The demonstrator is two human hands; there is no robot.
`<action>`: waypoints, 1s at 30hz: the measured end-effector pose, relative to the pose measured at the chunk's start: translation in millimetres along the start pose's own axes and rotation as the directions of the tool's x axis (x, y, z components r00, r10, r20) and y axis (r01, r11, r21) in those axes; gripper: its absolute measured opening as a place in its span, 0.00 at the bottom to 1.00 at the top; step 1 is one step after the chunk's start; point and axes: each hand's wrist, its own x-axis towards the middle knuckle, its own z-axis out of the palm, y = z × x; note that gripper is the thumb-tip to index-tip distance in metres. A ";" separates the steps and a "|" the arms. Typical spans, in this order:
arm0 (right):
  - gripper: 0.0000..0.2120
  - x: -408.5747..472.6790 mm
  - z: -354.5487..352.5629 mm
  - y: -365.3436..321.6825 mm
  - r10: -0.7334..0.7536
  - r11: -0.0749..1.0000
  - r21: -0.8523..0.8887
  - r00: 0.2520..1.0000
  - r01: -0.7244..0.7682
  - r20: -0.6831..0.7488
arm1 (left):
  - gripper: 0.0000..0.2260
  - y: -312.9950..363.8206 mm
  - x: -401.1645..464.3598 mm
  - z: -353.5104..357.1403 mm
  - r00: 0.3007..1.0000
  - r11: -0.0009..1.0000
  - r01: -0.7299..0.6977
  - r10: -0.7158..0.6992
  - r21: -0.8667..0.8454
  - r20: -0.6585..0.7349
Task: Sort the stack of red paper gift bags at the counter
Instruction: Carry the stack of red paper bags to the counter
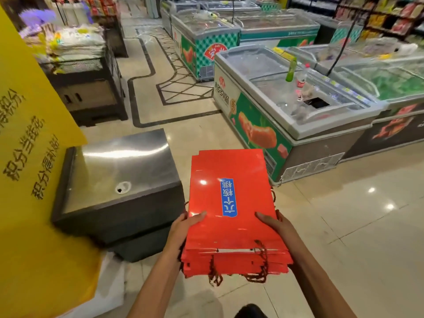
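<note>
Both forearms are reaching forward from the bottom edge, bare to the elbow and converging slightly toward the middle of the view. The left hand [183, 228] is gripping the left edge of the stack of red gift bags [231, 214], thumb lying flat on the top bag and the fingers curling out of sight beneath. The right hand [278, 226] is mirroring this on the right edge, thumb pressing on top and pointing inward, fingers hidden under the stack. Both hands are closing firmly on the stack and carrying it flat in the air above the tiled floor [344, 214], clear of any surface.

The top bag is showing a blue label [228, 198] with white characters running along its length. Dark red cord handles [260, 260] are dangling loose from the near end of the stack, and the bags' edges are lying unevenly.

Just beyond and to the left, a low dark cabinet with a steel top [119, 171] is standing beside a yellow sign board [29, 157]. To the right, a chest freezer [293, 106] with sliding glass lids is carrying two bottles [298, 76]. Further freezers and stocked shelves are filling the background, blurred.
</note>
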 end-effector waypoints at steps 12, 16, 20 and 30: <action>0.21 274.8 -41.1 -136.1 -0.004 1.000 -0.018 0.989 0.006 0.147 | 0.26 119.5 225.6 98.3 0.989 0.996 -0.084 0.079 -0.031 -0.126; 0.10 363.4 -34.3 -200.7 0.015 0.997 -0.073 0.978 0.000 0.207 | 0.24 164.3 291.0 120.7 0.963 0.985 -0.144 0.118 -0.092 -0.243; 0.13 435.0 -5.0 -258.6 0.028 0.991 -0.131 0.961 0.008 0.273 | 0.27 201.6 345.0 128.7 0.954 0.966 -0.139 0.072 -0.220 -0.290; 0.22 671.5 83.1 -317.8 0.125 0.981 -0.191 0.886 -0.042 0.446 | 0.29 305.5 518.2 89.0 0.903 0.924 -0.203 0.050 -0.323 -0.426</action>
